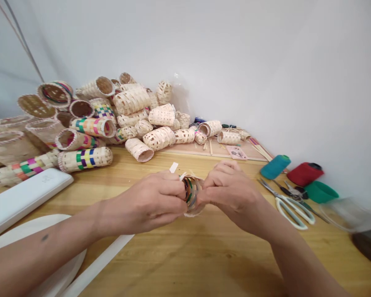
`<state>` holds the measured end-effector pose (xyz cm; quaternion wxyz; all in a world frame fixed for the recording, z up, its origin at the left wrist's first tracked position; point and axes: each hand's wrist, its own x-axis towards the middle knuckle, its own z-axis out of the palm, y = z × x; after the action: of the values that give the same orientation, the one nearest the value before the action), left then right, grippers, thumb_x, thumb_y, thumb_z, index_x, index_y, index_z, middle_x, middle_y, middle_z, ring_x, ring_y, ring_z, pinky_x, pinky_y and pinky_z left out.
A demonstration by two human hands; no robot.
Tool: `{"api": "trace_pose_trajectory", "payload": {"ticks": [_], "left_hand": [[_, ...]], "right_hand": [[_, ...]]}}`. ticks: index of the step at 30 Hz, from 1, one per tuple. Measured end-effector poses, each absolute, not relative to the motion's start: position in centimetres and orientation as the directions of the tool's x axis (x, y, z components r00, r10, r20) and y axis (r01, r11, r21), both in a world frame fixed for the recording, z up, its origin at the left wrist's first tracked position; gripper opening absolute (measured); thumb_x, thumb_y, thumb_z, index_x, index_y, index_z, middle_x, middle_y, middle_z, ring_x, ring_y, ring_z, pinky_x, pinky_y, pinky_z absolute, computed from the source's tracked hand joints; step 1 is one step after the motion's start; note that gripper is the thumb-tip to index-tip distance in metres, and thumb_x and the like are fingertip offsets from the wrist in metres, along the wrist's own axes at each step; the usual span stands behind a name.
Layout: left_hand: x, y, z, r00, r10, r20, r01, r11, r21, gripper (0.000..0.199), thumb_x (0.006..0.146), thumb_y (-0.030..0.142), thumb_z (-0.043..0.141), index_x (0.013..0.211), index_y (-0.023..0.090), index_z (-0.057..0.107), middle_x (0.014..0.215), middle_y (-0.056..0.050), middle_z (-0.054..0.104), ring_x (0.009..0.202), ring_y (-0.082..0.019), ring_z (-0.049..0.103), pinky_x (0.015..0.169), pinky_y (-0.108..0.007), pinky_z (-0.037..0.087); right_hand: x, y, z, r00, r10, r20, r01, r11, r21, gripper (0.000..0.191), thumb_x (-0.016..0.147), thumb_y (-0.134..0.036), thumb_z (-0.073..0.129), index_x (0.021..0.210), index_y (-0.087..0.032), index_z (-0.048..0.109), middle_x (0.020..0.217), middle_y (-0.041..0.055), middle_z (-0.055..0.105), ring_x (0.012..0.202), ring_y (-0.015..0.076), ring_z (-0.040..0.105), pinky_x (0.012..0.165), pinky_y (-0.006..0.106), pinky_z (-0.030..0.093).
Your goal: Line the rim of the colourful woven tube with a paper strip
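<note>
Between my two hands, above the middle of the wooden table [179, 264], is a small woven basket [193, 194] with its open end facing me. Green and dark strips show on its inner wall. My left hand [160, 198] is closed on the basket's left rim. On the opposite side my right hand [225, 185] pinches the rim, its fingers curled in. A short white strip end [173, 167] sticks up just beyond my left fingers. Whatever finer strip or thread the fingertips may hold is hidden.
A heap of woven baskets [131, 101] fills the back left. Scissors [293, 208], a blue thread spool [275, 166] and a red spool [304, 174] lie at the right. A white power bank [27, 196] and a roll of white strip [95, 264] are at the left.
</note>
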<state>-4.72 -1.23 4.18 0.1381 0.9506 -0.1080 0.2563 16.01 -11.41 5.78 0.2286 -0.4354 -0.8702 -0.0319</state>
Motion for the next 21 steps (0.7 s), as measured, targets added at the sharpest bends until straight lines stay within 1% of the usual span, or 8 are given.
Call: {"api": "trace_pose_trajectory", "payload": {"ticks": [10, 15, 21], "left_hand": [[-4.78, -1.23, 3.96, 0.861, -0.131, 0.492, -0.288, -0.921, 0.26, 0.016, 0.088, 0.005, 0.049, 0.081, 0.015, 0.058, 0.081, -0.006, 0.061, 0.074, -0.016, 0.052, 0.067, -0.028, 0.036], [-4.76, -1.23, 3.8, 0.882, -0.093, 0.461, -0.252, -0.921, 0.296, 0.016, 0.089, 0.006, 0.049, 0.085, 0.015, 0.061, 0.081, -0.006, 0.062, 0.074, -0.016, 0.053, 0.068, -0.027, 0.037], [-4.55, -1.24, 3.67, 0.881, -0.091, 0.464, -0.239, -0.932, 0.271, 0.016, 0.09, 0.008, 0.05, 0.082, 0.015, 0.062, 0.079, -0.005, 0.061, 0.073, -0.015, 0.051, 0.068, -0.028, 0.036]], "right_hand": [[15.78, -11.42, 5.63, -0.517, 0.748, 0.416, 0.772, 0.618, -0.151, 0.03, 0.094, -0.006, 0.045, 0.083, -0.023, 0.067, 0.079, -0.0007, 0.06, 0.077, 0.0151, 0.047, 0.075, 0.032, 0.027], [15.74, -11.27, 5.32, -0.525, 0.758, 0.388, 0.784, 0.608, -0.128, 0.03, 0.095, -0.007, 0.043, 0.08, -0.021, 0.066, 0.078, 0.0003, 0.059, 0.077, 0.0155, 0.046, 0.076, 0.033, 0.027], [15.69, -11.12, 5.05, -0.545, 0.74, 0.393, 0.775, 0.624, -0.102, 0.032, 0.095, -0.007, 0.04, 0.08, -0.02, 0.066, 0.078, 0.0005, 0.059, 0.076, 0.0156, 0.044, 0.075, 0.033, 0.027]]}}
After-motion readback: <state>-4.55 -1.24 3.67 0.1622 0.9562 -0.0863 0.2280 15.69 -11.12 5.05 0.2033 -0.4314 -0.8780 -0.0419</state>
